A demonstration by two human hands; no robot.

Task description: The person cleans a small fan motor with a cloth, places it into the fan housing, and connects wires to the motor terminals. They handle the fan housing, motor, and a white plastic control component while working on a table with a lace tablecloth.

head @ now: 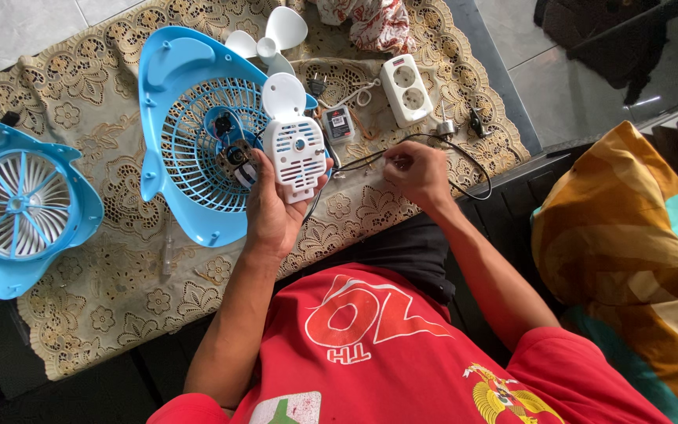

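White vented housing (295, 149), center frame, sits in the left hand (276, 212); grip clamped on it, palm under, thumb along the left edge, fingertips at the right edge. A round white flap tops the housing. It is held just over the blue fan shell (168, 94), which lies grille-up on the bench (88, 290), covered by a beige lace cloth.

Right hand (417, 174), right of center, grip pinched together on a thin black wire (472, 169) that loops out to the right and runs back left toward the housing. Exactly where the wire ends is hard to tell; it seems to go under the housing.

Outward: small motor parts and dark wiring show inside the grille just left of the housing. White fan blade (272, 39) at top center. White double socket (406, 90) upper right of center, with a small grey module (338, 123) between it and the housing. Second blue shell with white grille (21, 204) at far left edge. Patterned cloth at top, orange cushion at right edge.

Risk, judged: the wire looks taut between both hands, so a tug by the right hand could strain or snap a joint at the housing. The housing is held by one hand only and tilted; a slip would drop it onto the exposed motor parts.
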